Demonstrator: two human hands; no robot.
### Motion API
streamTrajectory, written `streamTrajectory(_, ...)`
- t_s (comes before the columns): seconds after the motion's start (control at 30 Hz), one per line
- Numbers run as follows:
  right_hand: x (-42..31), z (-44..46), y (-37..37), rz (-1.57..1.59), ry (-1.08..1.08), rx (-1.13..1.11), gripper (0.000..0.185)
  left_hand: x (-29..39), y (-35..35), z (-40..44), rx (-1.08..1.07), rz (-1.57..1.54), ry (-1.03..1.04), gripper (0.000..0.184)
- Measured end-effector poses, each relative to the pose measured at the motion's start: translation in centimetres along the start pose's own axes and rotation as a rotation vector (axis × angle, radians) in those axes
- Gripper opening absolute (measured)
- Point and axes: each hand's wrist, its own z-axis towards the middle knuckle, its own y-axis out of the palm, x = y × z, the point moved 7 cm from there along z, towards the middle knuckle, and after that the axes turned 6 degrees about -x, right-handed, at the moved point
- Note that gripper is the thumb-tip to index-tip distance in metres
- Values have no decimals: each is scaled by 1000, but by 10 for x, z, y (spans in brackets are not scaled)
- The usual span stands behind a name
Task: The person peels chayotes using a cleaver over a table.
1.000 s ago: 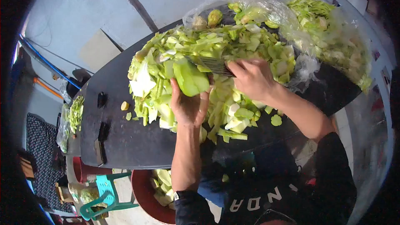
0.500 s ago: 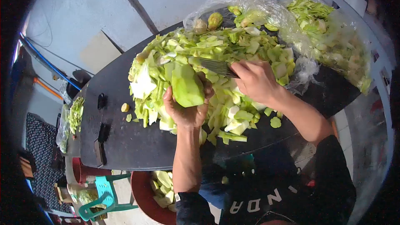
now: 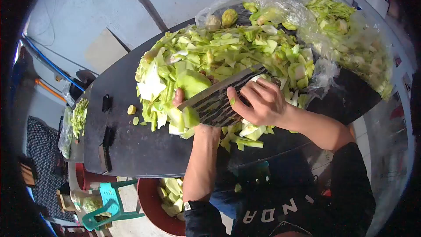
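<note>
My left hand point(image 3: 207, 131), mostly behind the blade, is closed around a peeled pale green vegetable point(image 3: 192, 83) that looks like a chayote. My right hand point(image 3: 263, 105) grips a broad knife point(image 3: 223, 101); its handle is hidden by the fingers. The wide blade lies slantwise across the lower side of the vegetable, its face reflecting dark stripes. By the blade's left end hangs a cut green piece point(image 3: 190, 117); whether it is fully severed I cannot tell. Behind and around both hands spreads a large heap of green peelings and slices point(image 3: 219, 46).
The heap lies on a dark table point(image 3: 140, 158). A clear plastic bag point(image 3: 280, 6) with whole vegetables stands at the back; another full bag point(image 3: 359, 44) lies on the right. Below the table edge are a red tub point(image 3: 151, 202) with pale pieces and a green plastic chair point(image 3: 105, 202).
My right hand has brought the knife down and left, from above the heap onto the vegetable. A piece now hangs at the blade's left end. My left hand still holds the vegetable.
</note>
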Motion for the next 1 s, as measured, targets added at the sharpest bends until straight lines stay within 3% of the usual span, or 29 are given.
streamTrajectory(0.1,1,-1,1,-96,22,-29,21,0,-1,-2,19,13,-16,66)
streamTrajectory(0.37,32,-5,16,-6,169,-99,18,6,-1,6,-16,77,-32,61)
streamTrajectory(0.43,34,-9,15,18,196,-97,17,12,1,10,52,56,90,64)
streamTrajectory(0.53,41,-11,16,29,234,-137,17,11,3,2,81,125,5,65)
streamTrajectory(0.63,36,-8,8,-11,202,-150,18,17,11,7,-36,70,90,67)
streamTrajectory(0.77,30,-7,6,-60,150,-89,19,13,16,3,-135,126,-28,71)
streamTrajectory(0.87,22,-4,0,-73,98,24,20,-4,14,-4,-94,135,-102,67)
streamTrajectory(1.0,55,-13,17,69,353,-182,15,6,21,0,-135,155,-68,64)
